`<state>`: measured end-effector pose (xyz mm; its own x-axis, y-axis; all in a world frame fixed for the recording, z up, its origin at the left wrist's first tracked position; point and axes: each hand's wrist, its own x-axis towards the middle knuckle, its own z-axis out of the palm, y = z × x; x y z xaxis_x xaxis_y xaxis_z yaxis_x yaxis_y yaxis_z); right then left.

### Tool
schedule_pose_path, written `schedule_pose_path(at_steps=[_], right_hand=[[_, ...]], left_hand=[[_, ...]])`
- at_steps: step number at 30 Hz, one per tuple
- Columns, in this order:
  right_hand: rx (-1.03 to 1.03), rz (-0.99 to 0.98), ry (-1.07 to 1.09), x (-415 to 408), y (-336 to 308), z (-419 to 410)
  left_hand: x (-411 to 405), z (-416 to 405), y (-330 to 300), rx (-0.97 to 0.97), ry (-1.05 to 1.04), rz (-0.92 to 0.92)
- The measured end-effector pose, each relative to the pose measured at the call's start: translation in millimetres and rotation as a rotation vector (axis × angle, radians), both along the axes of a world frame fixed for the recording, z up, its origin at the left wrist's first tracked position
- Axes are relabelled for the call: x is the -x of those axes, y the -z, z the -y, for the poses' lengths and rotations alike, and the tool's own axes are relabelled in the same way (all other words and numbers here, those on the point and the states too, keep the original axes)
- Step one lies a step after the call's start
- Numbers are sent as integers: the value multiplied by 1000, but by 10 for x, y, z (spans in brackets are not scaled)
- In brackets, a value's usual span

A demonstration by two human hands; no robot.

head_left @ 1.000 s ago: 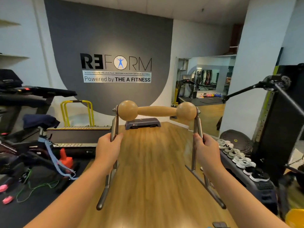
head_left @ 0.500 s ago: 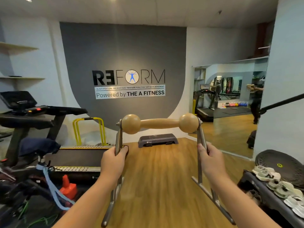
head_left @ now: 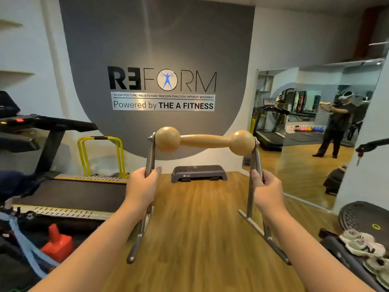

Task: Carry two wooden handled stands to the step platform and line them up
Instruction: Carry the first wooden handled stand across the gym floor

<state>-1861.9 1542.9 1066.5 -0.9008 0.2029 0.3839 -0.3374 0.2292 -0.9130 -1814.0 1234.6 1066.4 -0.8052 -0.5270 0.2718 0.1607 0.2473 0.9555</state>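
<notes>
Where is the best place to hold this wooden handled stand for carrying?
Hold the wooden handled stand by its two metal uprights, from the near side, as the left hand and right hand do: one upright stands at each end, so the load balances.

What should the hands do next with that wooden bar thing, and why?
Probably keep walking it forward. Both the left hand and right hand grip the wooden handled stand in the air, and the step platform sits ahead by the wall.

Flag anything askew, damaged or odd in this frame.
Nothing stands out. Both hands, left and right, hold the stand by its metal uprights, roughly level, and the step platform sits flat by the wall.
</notes>
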Motion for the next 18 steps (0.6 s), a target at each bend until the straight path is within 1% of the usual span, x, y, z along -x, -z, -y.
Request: schedule_pose_path(at_steps=[6,11,14,18], right_hand=[[12,35,72,1426,-50,165],[-8,12,114,2536,-153,47],[-24,-18,125,3284,-197,-53],[-21,-40,70,4297,-216,-163]], left_hand=[[1652,182,-28,17,45,-13],[2871,107,-62,16,119,-15],[3549,0,-119,32,105,-33],[4460,-169,-172,40,54,-73]])
